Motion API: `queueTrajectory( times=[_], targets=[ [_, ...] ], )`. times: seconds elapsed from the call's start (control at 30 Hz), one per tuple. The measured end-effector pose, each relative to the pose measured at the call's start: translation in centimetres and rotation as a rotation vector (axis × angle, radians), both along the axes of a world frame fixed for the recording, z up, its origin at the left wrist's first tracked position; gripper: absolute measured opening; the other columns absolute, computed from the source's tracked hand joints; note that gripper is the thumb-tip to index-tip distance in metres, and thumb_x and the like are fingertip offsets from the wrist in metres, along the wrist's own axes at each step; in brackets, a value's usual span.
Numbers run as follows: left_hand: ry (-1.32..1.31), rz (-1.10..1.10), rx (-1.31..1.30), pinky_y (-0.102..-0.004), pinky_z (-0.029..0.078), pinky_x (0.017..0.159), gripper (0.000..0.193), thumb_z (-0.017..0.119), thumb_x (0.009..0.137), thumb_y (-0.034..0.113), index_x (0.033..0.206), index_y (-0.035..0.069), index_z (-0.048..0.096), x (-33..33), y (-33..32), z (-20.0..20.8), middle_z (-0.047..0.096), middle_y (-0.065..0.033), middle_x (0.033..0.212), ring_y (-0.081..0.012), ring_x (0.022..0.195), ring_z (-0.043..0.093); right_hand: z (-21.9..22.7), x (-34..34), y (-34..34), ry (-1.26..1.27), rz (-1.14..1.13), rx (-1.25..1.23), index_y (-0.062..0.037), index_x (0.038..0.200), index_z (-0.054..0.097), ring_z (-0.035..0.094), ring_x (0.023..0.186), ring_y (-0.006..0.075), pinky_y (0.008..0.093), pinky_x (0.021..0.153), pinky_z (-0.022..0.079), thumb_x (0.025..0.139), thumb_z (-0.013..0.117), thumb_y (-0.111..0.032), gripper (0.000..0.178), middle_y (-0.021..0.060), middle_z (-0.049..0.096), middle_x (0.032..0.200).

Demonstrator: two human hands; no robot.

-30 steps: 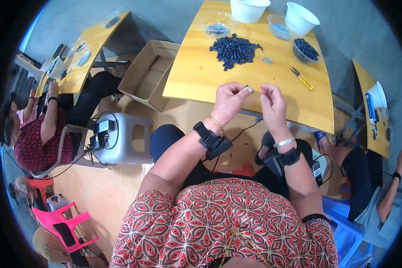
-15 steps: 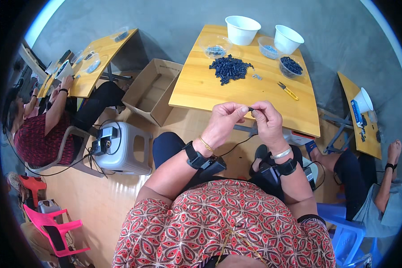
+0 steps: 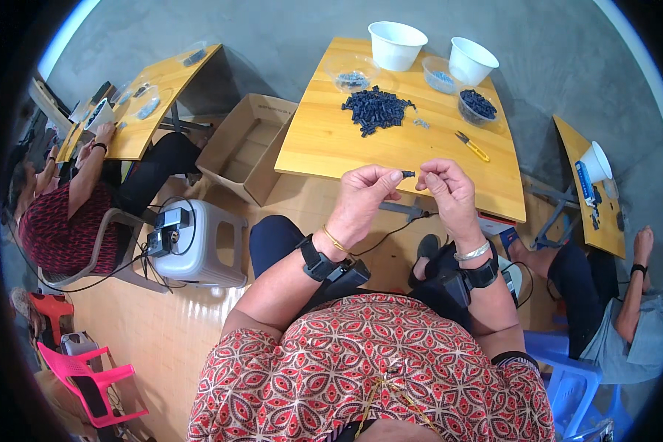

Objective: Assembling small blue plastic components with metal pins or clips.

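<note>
In front of the table's near edge, my left hand (image 3: 359,200) pinches a small black plastic part (image 3: 407,174) between thumb and forefinger. The part's end sticks out toward my right hand (image 3: 454,197), which is just beside it with a narrow gap between. The fingers of my right hand are drawn together; whatever they hold is too small to make out. Beyond the hands, a heap of small black parts (image 3: 376,112) lies on the wooden table (image 3: 324,151). A few small silvery pieces (image 3: 421,124) lie right of the heap, and yellow-handled thread snips (image 3: 474,146) lie farther right.
Two white tubs (image 3: 398,46) stand at the table's back. Clear bowls (image 3: 352,74) hold small silvery pieces; another bowl (image 3: 477,107) holds black parts. An open cardboard box (image 3: 247,147) and a grey stool (image 3: 202,243) stand left. Other people sit at side tables (image 3: 136,140).
My right hand has drawn back to the right from the black part, opening a small gap. More of the part now shows in my left hand.
</note>
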State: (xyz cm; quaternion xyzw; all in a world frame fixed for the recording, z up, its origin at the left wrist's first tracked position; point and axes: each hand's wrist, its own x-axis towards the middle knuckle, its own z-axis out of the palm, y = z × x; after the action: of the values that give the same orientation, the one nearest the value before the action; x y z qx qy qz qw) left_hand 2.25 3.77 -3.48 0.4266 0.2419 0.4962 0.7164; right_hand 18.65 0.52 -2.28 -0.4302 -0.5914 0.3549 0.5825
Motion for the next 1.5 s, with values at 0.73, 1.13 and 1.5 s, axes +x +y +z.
queueTrajectory(
  times=[0.73,1.13,1.5],
  targets=[
    [0.968,0.524,0.724,-0.0378,0.044,0.081,0.037,0.068,0.075,0.016,0.103,-0.005,0.058,-2.2,7.2,-5.7,0.059,-0.019,0.101,-0.0271,0.093,0.055,-2.0,11.9,8.4,-0.655,-0.652,0.107,-0.0019,0.081,0.058,0.06,0.065,0.0277,0.0332,0.059,0.047,0.078,0.059,-0.009,0.007,0.0137,0.06,0.071],
    [1.632,0.405,0.87,-0.0545,0.019,0.099,0.072,0.051,0.082,0.043,0.126,-0.011,0.034,-1.5,11.5,-7.6,0.032,-0.0235,0.133,-0.0379,0.121,0.031,-3.6,14.4,17.8,-0.85,-0.523,0.158,-0.0033,0.085,0.057,0.057,0.076,0.0297,0.0385,0.069,0.045,0.077,0.057,-0.008,0.01,0.0148,0.059,0.079],
    [1.627,0.313,0.86,-0.0581,0.016,0.1,0.064,0.048,0.084,0.039,0.129,-0.004,0.033,-1.4,11.8,-7.1,0.029,-0.0218,0.137,-0.0376,0.126,0.026,-5.1,4.0,18.3,-0.901,-0.164,0.108,-0.0038,0.08,0.054,0.055,0.078,0.0318,0.0398,0.067,0.045,0.077,0.054,-0.005,0.003,0.0136,0.056,0.076]
  ],
)
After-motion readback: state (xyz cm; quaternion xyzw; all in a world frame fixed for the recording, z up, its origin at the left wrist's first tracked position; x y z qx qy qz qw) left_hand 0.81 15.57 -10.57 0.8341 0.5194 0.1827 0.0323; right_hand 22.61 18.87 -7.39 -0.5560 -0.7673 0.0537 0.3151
